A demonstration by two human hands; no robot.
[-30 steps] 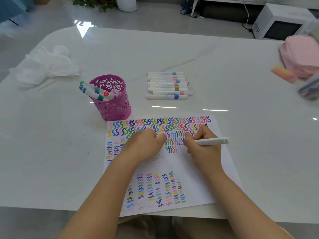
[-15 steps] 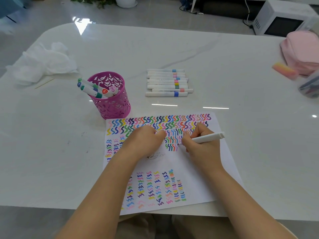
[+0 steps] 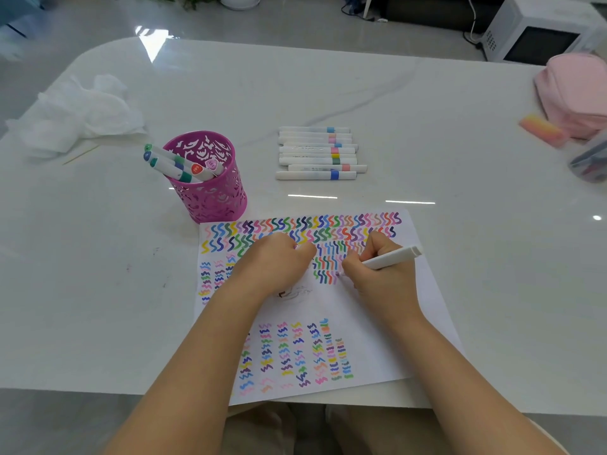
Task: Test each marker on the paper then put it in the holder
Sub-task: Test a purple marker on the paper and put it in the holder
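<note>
A white paper covered with coloured squiggles lies at the near table edge. My right hand grips a white marker with its tip down on the paper, beside the lowest rows of squiggles. My left hand rests as a closed fist on the paper just left of it; a small pink bit, perhaps a cap, shows at its fingers. A magenta cut-out holder stands beyond the paper's far left corner with several markers leaning out. Several white markers lie in a row behind the paper.
Crumpled white tissue lies at the far left. At the right edge sit a pink pouch, a pink-orange eraser and a clear box. A white microwave stands on the floor beyond the white table.
My right hand has tilted the marker's back end upward while the tip has moved slightly down the paper, from mid-rows to beside the lowest squiggles. The left fist has stayed put.
</note>
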